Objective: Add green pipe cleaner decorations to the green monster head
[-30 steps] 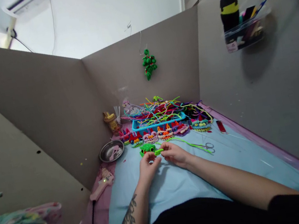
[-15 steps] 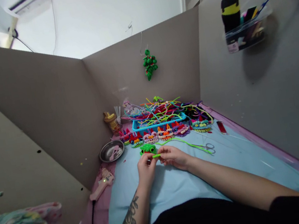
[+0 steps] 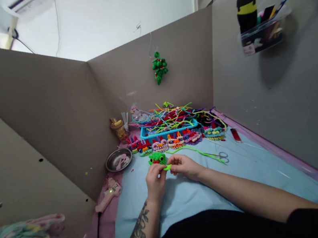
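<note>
Left hand [image 3: 154,180] and right hand [image 3: 187,167] pinching lime chenille piece [image 3: 167,168] | eleven o'clock: green chenille head [image 3: 157,158], eyes [image 3: 162,158] on | piece looks unattached

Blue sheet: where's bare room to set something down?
Right side, between the scissors and right forearm; left side, between the glue gun and left forearm. Crowded: beyond the green head, where colourful figures sit before the blue tray.

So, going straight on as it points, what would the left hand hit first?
Probably the bright-green fuzzy figure with round dark eyes, just ahead of the left hand; depth is unclear, so any gap between them can't be told.
</note>
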{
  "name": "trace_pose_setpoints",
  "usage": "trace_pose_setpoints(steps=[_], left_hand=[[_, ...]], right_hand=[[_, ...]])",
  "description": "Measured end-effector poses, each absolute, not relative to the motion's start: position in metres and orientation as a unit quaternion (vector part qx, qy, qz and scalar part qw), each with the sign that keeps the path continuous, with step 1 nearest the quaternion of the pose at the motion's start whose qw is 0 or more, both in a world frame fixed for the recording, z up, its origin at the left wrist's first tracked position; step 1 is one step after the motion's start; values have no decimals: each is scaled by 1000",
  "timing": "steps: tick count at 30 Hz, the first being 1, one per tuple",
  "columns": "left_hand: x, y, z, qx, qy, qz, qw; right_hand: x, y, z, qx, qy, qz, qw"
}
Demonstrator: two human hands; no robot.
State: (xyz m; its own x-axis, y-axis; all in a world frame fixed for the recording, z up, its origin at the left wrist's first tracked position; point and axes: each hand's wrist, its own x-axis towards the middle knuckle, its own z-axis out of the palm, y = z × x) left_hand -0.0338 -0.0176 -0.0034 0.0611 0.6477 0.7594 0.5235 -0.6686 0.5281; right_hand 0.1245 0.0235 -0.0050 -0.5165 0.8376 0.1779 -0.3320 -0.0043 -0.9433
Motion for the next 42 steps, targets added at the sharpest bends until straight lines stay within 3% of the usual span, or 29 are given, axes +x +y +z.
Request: trace_pose_setpoints(steps=[42], left_hand=[[-33,-21,0,730,400,554,5]], right_hand=[[126,19,2,-233,-564,664,432]])
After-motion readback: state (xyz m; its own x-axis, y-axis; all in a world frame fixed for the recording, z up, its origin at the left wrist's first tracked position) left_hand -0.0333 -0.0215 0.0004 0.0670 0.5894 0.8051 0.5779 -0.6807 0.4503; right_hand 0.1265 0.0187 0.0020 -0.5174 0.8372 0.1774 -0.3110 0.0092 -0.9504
